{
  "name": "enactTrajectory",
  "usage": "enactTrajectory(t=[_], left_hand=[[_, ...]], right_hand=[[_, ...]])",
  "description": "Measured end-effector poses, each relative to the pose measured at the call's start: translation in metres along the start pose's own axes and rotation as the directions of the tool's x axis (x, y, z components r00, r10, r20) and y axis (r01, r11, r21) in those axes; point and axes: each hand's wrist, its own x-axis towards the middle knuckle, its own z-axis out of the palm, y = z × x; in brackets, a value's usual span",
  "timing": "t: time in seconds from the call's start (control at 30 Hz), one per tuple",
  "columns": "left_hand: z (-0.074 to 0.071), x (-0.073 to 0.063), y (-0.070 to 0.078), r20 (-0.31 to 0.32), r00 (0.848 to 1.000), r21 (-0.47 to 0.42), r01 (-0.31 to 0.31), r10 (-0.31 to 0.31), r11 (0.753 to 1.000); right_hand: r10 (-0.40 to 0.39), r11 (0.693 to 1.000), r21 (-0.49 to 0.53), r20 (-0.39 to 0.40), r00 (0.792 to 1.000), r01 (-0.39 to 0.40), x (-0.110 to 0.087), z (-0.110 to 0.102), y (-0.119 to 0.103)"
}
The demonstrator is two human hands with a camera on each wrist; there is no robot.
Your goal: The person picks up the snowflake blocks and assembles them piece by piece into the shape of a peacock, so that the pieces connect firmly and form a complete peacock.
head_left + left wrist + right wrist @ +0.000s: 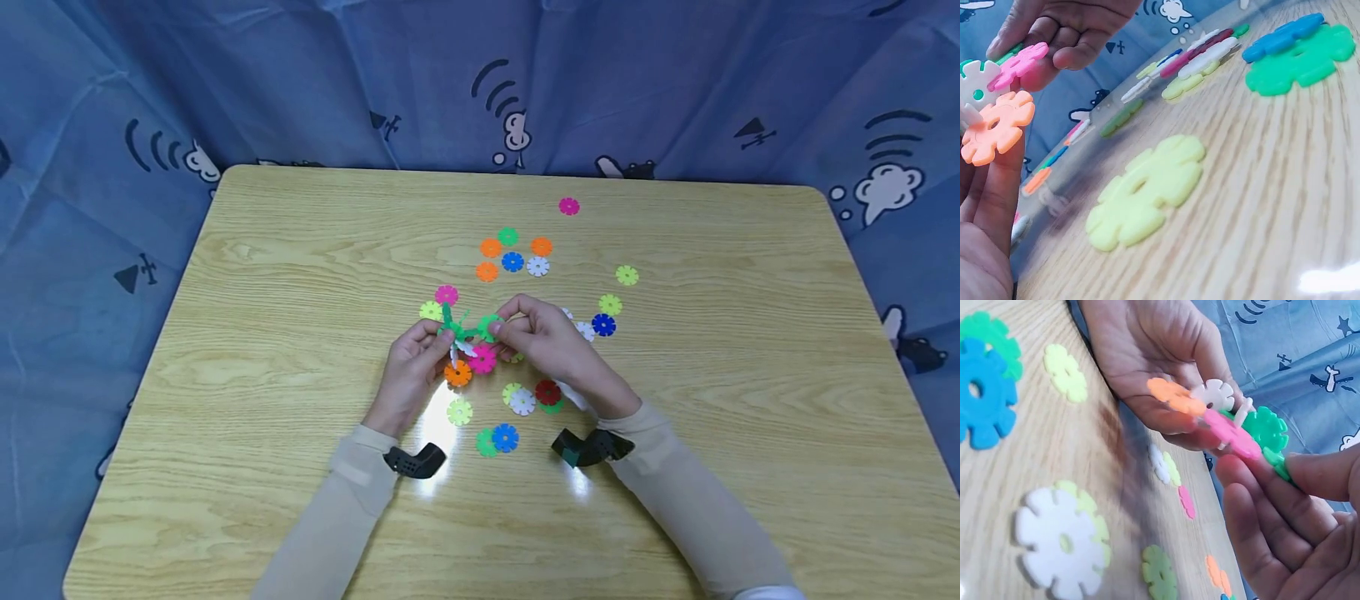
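Observation:
Above the table, my left hand (408, 367) pinches a cluster of notched plastic snowflake discs joined at their slots. Green pieces, white pieces, a pink disc (1232, 434) and an orange disc (1175, 395) make up the cluster. At its right side my right hand (551, 342) pinches a green snowflake disc (487, 327) between thumb and fingers. That disc sits right at the cluster's edge, and fingers partly hide where they meet. In the left wrist view the orange disc and a white disc (979, 87) face the camera.
Loose snowflake discs lie around the hands on the wooden table (262, 333). Nearest are a pale yellow disc (460, 411), a blue disc (505, 437) over a green one, and a dark red disc (547, 392). Beyond the table's far edge hangs a blue patterned curtain (435, 83).

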Motion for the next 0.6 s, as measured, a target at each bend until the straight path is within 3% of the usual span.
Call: enactTrajectory(t=[0.3, 0.6], left_hand=[[0.0034, 0.0, -0.0016, -0.03, 0.998, 0.044, -0.055, 0.056, 0.998], [0.0031, 0.0013, -0.0024, -0.017, 0.996, 0.111, -0.087, 0.089, 0.99]], right_hand=[[0.008, 0.999, -0.036, 0.005, 1.0, -0.008, 0.003, -0.0003, 0.0026], [-0.038, 0.998, -0.039, 0.054, 0.998, 0.04, 0.0045, -0.0033, 0.0062]])
